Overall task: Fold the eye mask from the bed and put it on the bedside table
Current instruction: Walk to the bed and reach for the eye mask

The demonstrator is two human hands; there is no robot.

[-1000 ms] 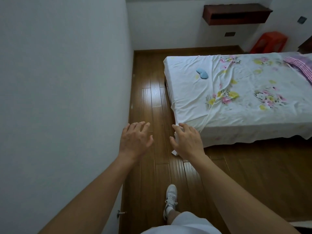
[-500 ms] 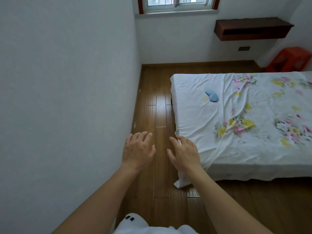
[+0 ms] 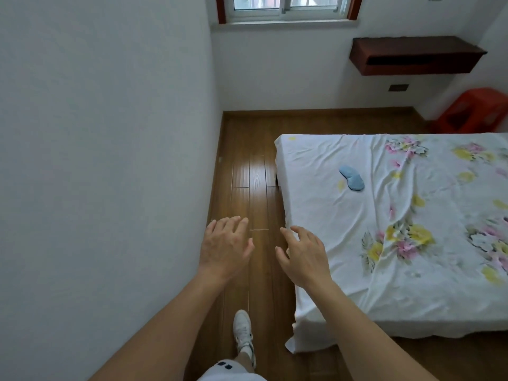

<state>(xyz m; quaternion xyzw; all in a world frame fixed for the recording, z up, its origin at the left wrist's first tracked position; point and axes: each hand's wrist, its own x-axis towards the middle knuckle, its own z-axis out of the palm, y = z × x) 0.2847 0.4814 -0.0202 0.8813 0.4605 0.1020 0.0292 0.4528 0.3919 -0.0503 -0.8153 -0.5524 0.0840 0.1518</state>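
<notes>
A small light-blue eye mask lies flat on the bed, on the white floral sheet near its far left corner. My left hand hovers over the wooden floor with fingers spread and holds nothing. My right hand is beside it, at the bed's near left edge, fingers apart and empty. Both hands are well short of the mask. A dark wooden wall-mounted shelf hangs on the far wall beyond the bed.
A white wall runs close along my left, leaving a narrow strip of wooden floor between it and the bed. A red plastic stool stands at the far right corner. A window is above. My white shoe is on the floor.
I have walked forward along the bed's side, so the bed and the mask are nearer and lower in view. Both hands stay open in front of me.
</notes>
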